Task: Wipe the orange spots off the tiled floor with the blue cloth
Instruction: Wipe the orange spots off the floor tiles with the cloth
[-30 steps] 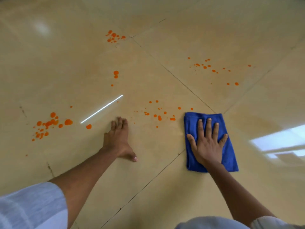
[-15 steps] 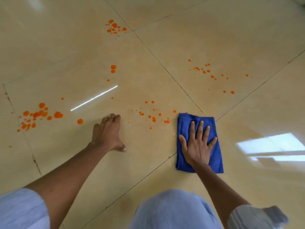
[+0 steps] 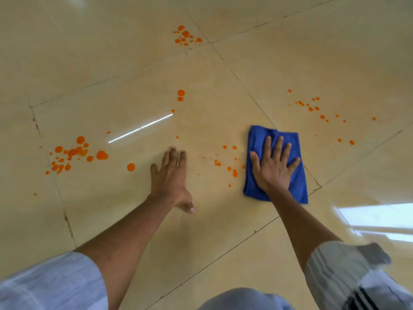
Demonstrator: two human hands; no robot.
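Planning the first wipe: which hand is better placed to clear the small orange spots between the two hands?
The right hand: it already presses flat on the blue cloth, beside those spots. The left hand rests bare on the floor.

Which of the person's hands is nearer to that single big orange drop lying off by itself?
Left. The left hand rests flat just beside the orange drop; the right hand presses the blue cloth farther away.

The right hand lies flat on the cloth, which rests on the floor across a tile joint. The left hand lies on the floor to its left. Spots sit between them, apparently just touching the cloth's left edge; others lie farther left, right and beyond.
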